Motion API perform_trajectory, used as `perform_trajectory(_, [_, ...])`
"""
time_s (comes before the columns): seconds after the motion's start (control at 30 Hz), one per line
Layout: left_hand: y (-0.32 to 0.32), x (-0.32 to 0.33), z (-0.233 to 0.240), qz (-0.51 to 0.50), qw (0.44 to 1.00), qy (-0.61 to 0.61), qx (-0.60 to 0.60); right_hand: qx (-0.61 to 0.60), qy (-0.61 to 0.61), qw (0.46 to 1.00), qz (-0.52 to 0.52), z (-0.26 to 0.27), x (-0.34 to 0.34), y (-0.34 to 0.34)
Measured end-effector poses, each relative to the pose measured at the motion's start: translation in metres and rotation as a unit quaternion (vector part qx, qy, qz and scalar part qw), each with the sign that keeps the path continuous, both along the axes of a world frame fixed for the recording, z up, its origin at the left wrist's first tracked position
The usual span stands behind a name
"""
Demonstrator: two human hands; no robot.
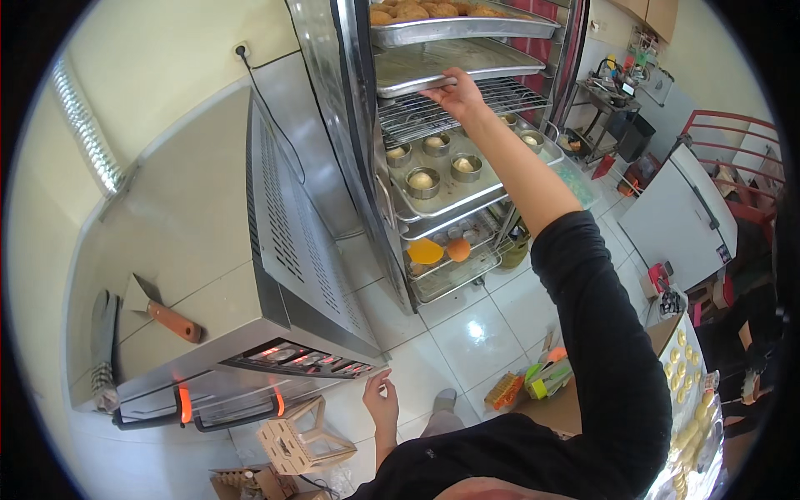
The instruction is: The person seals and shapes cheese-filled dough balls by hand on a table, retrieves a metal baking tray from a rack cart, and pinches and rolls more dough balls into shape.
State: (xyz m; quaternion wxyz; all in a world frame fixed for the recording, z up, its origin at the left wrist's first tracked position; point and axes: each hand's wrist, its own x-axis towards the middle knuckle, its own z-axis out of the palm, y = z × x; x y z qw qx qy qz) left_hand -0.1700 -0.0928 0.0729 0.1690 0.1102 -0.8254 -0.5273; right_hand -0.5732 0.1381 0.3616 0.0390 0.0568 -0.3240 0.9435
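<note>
My right hand (459, 97) grips the front rim of an empty metal baking tray (425, 65) in a tall rack (356, 150). Above it sits another sheet pan (462, 30) with browned baked buns (431, 9). Right below is a bare wire shelf (400, 119). Lower down, a tray (437, 203) carries several metal rings with pale dough balls, one dough ball (420, 181) near its front. My left hand (381, 400) hangs with loosely bent fingers and nothing in it, near the control panel (306, 359) of a steel oven.
The oven's top (187, 187) bears a wooden-handled scraper (169, 315) and an oven mitt (103, 337). A folding stool (306, 437) stands below the oven handles. At right, a foil-covered table (694, 400) holds dough pieces, with a person in dark clothes (744, 331) beside it. A white refrigerator (681, 215) stands beyond.
</note>
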Motion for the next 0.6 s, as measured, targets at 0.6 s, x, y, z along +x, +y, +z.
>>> perform_trajectory(0.6, [0.052,-0.086,0.093,-0.27,0.914,0.15,0.264,0.073,-0.149,0.985,-0.04,0.045,0.299,0.096])
